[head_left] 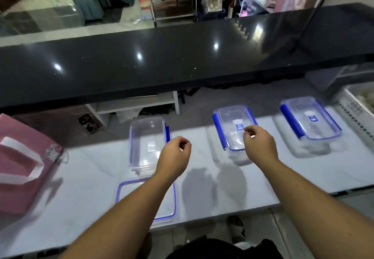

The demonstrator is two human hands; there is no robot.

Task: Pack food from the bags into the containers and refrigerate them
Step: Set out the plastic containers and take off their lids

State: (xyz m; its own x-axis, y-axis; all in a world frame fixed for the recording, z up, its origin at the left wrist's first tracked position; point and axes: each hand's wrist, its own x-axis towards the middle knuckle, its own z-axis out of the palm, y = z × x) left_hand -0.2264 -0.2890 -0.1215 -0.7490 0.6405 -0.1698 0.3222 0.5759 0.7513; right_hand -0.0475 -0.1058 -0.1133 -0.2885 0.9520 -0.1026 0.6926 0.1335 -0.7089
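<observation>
Clear open container [146, 137], long axis running away, lid [129, 194] nearer

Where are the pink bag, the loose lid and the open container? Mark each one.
pink bag [18, 169]: head view, on its pink side panel.
loose lid [125, 194]: head view, on its clear left part.
open container [146, 137]: head view, on its clear floor.

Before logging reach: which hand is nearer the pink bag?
Left. The left hand hovers by the open container, right of the pink bag; the right hand is farther right.
</observation>
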